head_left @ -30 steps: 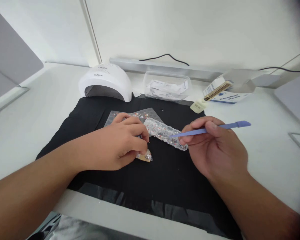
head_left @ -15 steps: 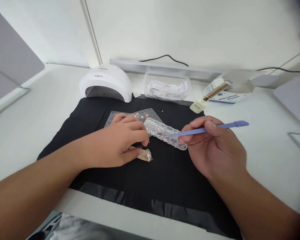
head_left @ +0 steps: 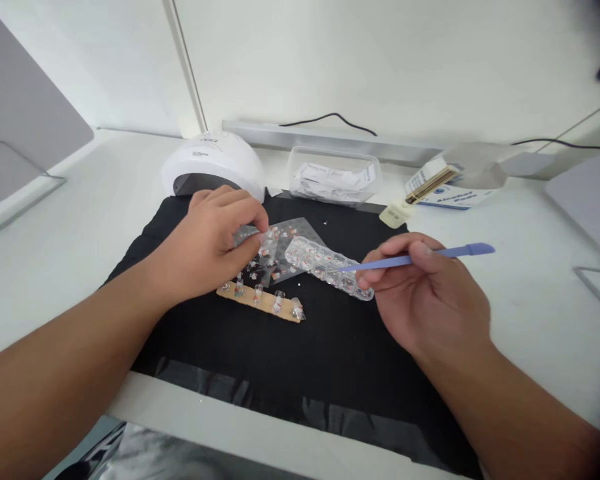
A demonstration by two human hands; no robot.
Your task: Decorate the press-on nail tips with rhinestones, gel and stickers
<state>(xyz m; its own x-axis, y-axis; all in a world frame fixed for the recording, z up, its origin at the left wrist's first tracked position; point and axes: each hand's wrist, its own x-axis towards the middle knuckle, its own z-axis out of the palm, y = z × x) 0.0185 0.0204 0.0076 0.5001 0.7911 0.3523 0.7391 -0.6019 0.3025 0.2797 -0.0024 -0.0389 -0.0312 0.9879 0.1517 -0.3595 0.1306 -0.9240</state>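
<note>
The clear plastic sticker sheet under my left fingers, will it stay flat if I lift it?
Probably not: the clear plastic sticker sheet looks thin and glossy, so it likely flops, weighs little and slides easily on the black mat.
</note>
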